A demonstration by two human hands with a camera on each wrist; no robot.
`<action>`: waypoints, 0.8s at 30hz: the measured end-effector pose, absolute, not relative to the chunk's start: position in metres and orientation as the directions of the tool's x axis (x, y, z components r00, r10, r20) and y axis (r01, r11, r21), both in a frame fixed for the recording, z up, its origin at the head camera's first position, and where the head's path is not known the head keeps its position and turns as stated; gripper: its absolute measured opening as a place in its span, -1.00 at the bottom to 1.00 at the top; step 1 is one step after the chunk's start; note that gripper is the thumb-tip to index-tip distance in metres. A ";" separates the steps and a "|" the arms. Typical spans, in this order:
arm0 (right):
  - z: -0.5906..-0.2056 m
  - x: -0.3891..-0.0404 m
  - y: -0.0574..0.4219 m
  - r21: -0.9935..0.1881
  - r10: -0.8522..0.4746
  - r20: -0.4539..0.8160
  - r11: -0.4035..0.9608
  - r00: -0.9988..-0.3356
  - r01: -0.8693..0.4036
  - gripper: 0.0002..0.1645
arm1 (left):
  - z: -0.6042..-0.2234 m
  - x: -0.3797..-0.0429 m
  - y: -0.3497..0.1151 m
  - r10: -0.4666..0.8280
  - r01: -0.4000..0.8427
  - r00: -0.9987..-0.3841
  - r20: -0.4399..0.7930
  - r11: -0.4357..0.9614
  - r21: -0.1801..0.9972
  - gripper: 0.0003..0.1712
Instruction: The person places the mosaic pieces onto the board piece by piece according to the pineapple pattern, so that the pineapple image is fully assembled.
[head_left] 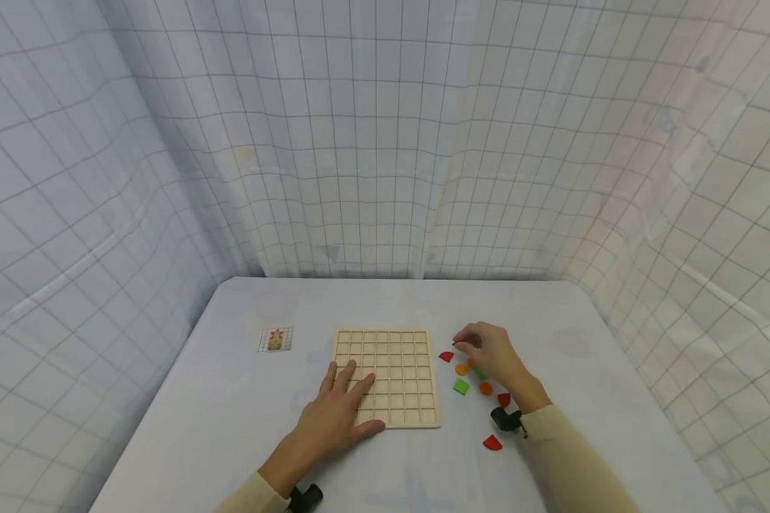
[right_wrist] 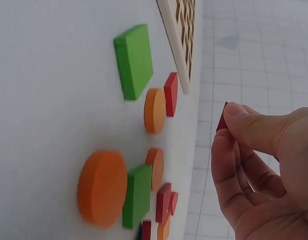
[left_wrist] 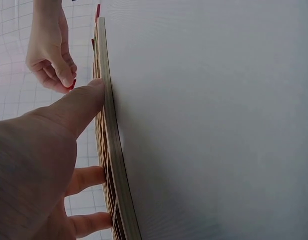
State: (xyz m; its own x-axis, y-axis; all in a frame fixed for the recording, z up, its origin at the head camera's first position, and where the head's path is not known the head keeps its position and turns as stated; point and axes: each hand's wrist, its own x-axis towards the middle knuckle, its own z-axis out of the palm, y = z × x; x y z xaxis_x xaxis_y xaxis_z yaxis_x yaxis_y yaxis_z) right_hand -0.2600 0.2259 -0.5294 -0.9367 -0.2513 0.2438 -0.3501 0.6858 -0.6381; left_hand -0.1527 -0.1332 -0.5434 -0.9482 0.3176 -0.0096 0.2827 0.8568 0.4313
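A wooden grid board (head_left: 398, 377) lies flat on the white table. My left hand (head_left: 334, 417) rests on its lower left part, fingers spread and straight; the left wrist view shows the thumb (left_wrist: 84, 102) on the board's edge. Right of the board, my right hand (head_left: 493, 353) pinches a small red wedge-shaped piece (right_wrist: 222, 119) between thumb and fingertips, raised above the table. Beneath and around that hand lie loose pieces: a green square (head_left: 460, 386), an orange disc (head_left: 485, 388), a red quarter-circle wedge (head_left: 445, 356) and several more, some partly covered by the hand.
A small card (head_left: 275, 339) with a coloured picture on a grid lies to the board's left. One red wedge (head_left: 492, 443) sits nearer the table's front, by the right wrist camera (head_left: 507, 419). White checked curtains (head_left: 372, 142) surround the table (head_left: 205, 427) at the back and sides.
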 end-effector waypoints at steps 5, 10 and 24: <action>-0.532 -0.265 0.199 -0.658 -0.313 0.207 0.656 -0.927 -0.369 -0.94 | -0.546 -0.151 -0.134 0.324 0.289 -0.946 -0.008 0.855 0.431 0.09; -0.529 -0.273 0.169 -0.641 -0.361 0.192 0.658 -0.912 -0.396 -0.90 | -0.546 -0.152 -0.133 0.321 0.294 -0.947 0.004 0.862 0.413 0.09; -0.536 -0.291 0.107 -0.680 -0.397 0.163 0.619 -0.903 -0.394 -0.95 | -0.536 -0.150 -0.122 0.292 0.263 -0.957 -0.002 0.865 0.427 0.09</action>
